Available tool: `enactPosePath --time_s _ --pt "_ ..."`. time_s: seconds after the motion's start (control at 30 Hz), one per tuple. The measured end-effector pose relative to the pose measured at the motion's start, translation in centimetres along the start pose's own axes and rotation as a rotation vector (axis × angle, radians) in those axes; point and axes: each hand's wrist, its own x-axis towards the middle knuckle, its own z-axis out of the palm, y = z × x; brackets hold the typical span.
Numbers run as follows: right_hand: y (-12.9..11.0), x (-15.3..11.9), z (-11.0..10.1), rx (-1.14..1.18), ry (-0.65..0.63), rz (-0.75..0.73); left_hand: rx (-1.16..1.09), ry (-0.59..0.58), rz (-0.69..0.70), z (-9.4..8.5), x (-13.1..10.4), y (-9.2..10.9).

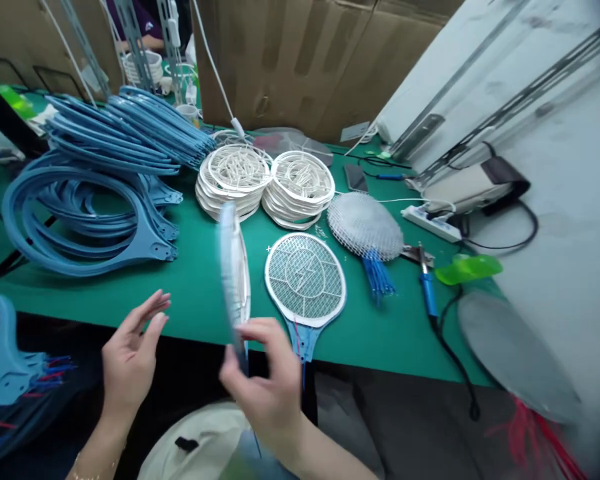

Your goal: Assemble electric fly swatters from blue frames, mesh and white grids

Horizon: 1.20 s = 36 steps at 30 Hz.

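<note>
At green table point(195, 287), right hand point(275, 387) pinching racket point(229, 273), left hand point(130, 360) half-spread

Bright, even light falls across my green table point(195, 300) with soft shadows; below, it is nearly black. Motion blurs the racket point(227, 267) in my right hand point(270, 380). Toward the right edge, the gray mesh point(517, 353) looks stretched and the red wires point(525, 427) smear.

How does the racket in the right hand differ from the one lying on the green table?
The held racket is upright in the right hand; the lying racket rests flat on the table. The held racket appears edge-on and blurred; the lying racket shows its face clearly. Both combine blue and white parts.
</note>
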Motion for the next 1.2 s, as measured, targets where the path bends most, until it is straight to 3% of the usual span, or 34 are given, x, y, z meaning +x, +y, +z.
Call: enactPosePath --time_s 0.07,0.13,0.27,0.37,0.47,0.53,0.6,0.67,0.73,0.83,0.93,1.03,1.2 --pt "-0.1 0.3 -2.1 0.231 0.188 0.202 -0.099 -0.196 -0.147 1.7 0.6 1.1" --pt "0.5 -0.1 -3.5 0.397 0.258 0.369 -0.217 -0.330 -0.269 3.5 1.3 2.2" --pt "2.8 -1.4 -5.8 0.498 0.242 0.626 -0.348 -0.321 -0.426 6.2 2.2 3.7" --pt "6.3 0.1 -9.2 0.300 0.221 0.623 -0.396 -0.291 -0.494 6.7 3.0 4.2" --pt "11.4 3.5 -13.1 -0.177 0.295 0.612 -0.398 -0.257 -0.491 6.3 4.1 4.5" --pt "14.5 5.6 -14.6 -0.421 0.194 0.615 -0.368 -0.258 -0.486 5.8 4.8 4.6" --pt "16.2 6.7 -14.8 -0.498 0.056 0.588 -0.345 -0.274 -0.490 5.5 5.4 4.8" --pt "16.2 7.0 -14.2 -0.493 -0.011 0.543 -0.334 -0.294 -0.491 5.7 5.7 5.2" --pt "14.9 6.9 -13.6 -0.452 0.050 0.523 -0.321 -0.320 -0.485 6.5 5.9 5.6" --pt "12.6 7.3 -13.2 -0.174 0.169 0.593 -0.294 -0.413 -0.468 8.7 6.1 6.0" --pt "11.9 8.2 -13.2 -0.050 0.082 0.599 -0.246 -0.533 -0.427 11.3 6.5 5.5" --pt "12.7 8.7 -13.0 -0.292 0.008 0.539 -0.135 -0.577 -0.358 13.2 7.1 4.4" --pt "12.9 8.9 -11.6 -0.762 -0.201 0.623 0.136 -0.553 -0.183 14.2 7.9 2.4"
